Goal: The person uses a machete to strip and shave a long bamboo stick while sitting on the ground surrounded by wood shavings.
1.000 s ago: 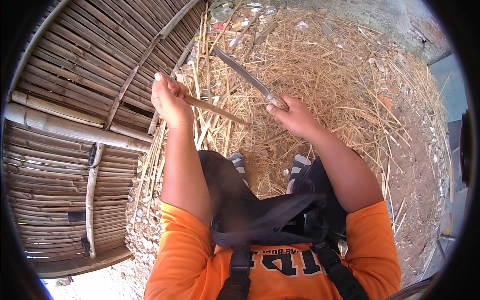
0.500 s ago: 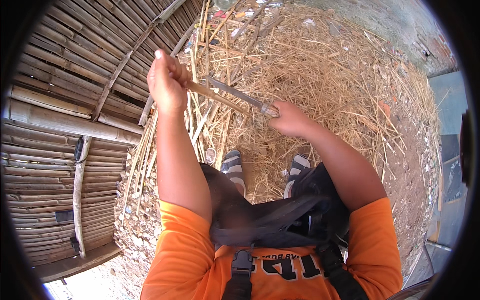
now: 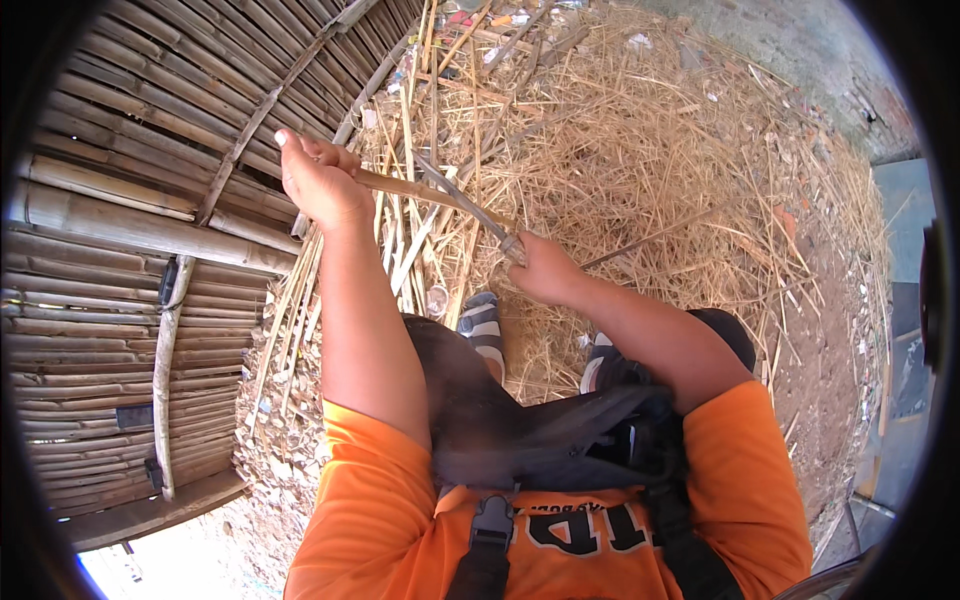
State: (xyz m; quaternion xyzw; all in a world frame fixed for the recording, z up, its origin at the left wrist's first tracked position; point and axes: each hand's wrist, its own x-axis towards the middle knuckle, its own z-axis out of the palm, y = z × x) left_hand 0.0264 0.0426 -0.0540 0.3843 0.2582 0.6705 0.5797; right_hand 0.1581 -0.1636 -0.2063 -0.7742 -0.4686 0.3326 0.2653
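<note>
My left hand [image 3: 325, 182] is closed around one end of a pale bamboo strip [image 3: 405, 187], thumb pointing up and away. The strip slants right and toward me, its far end passing near the knife. In my right hand [image 3: 546, 270] is the handle of a knife [image 3: 468, 203] with a long, narrow, dark metal blade. The blade points away and to the left, and crosses the strip in this view. I cannot tell whether blade and strip touch. Most of the handle is hidden by my right fingers.
Straw and shavings [image 3: 640, 130] cover the ground in front of my feet. Long split bamboo strips [image 3: 400, 255] lie to the left, beside a bamboo slat wall [image 3: 110, 230]. A grey wall [image 3: 800, 50] rises at the far right, with blue-grey panels [image 3: 905, 300] nearer.
My right hand has moved left and slightly nearer to me with the knife, so the blade now crosses the strip. My left hand has shifted slightly left and nearer.
</note>
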